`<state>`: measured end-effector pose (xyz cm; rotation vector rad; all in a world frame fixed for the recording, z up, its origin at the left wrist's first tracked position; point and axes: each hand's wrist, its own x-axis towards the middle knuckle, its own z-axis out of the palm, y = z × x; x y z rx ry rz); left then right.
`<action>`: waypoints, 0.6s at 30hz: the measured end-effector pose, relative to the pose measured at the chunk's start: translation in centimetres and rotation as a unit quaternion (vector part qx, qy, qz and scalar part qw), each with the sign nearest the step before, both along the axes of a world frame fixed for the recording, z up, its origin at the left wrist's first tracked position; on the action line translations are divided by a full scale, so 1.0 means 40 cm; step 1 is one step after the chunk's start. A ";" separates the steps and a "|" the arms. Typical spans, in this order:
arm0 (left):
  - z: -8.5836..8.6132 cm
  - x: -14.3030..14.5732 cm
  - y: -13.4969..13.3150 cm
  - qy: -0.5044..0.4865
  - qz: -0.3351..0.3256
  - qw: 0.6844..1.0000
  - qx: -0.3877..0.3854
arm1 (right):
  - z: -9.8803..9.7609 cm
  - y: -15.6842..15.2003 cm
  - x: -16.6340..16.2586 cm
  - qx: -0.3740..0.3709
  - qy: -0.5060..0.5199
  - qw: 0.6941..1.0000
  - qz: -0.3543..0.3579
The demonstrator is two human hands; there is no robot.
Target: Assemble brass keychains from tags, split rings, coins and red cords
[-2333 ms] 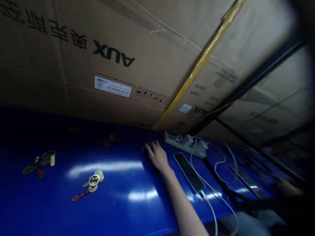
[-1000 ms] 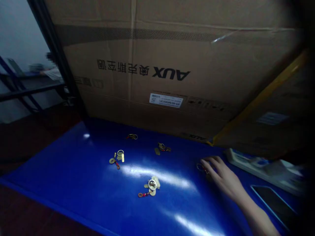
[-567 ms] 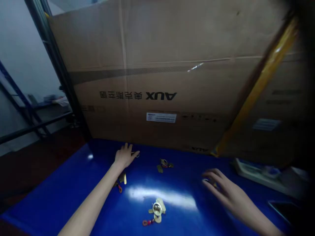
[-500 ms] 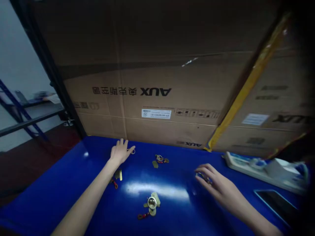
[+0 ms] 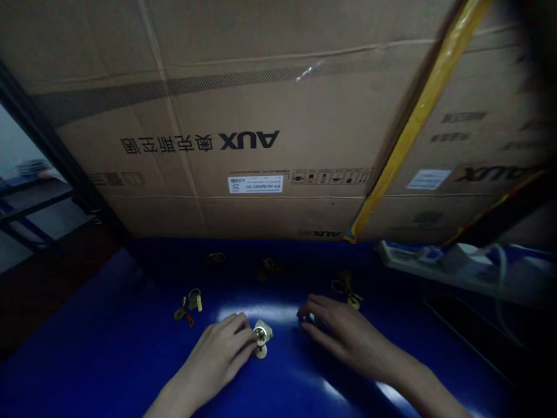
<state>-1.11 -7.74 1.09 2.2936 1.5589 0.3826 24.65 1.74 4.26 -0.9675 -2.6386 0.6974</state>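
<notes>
My left hand (image 5: 224,351) reaches in low at the middle, its fingers curled and thumb and fingertips meeting the edge of a keychain (image 5: 261,352) with a metal ring and brass-coloured discs and tags. To the right, my right hand (image 5: 343,331) hovers with thumb and forefinger apart and nothing visible between them. Just beyond its knuckles lies another ring keychain (image 5: 353,302). A keychain with a red bead (image 5: 190,319) rests to the left of my left hand. Two dim keychains lie farther back, one at the left (image 5: 216,257) and one in the middle (image 5: 268,265).
A blue glossy tabletop (image 5: 108,331) bears everything. Behind it stands a large cardboard wall (image 5: 243,215) with yellow tape (image 5: 391,157). At the right are a white power strip (image 5: 418,264) with plugs and a cable, and a dark phone (image 5: 465,328).
My left hand has come from the back-left keychain to the near middle one. My right hand has let go of a keychain and drawn toward the middle. The view has shifted and darkened.
</notes>
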 end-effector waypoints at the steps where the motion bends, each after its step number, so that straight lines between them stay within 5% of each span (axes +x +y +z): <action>1: -0.002 -0.001 0.008 -0.003 0.000 1.000 0.004 | 0.003 -0.003 -0.016 0.002 0.002 1.000 0.009; 10: 0.016 -0.009 0.034 -0.043 -0.022 0.999 -0.015 | 0.009 0.011 -0.097 -0.003 0.013 0.999 0.047; 18: 0.072 -0.010 0.085 -0.220 0.021 0.973 -0.062 | 0.013 0.029 -0.138 -0.126 0.102 0.982 0.099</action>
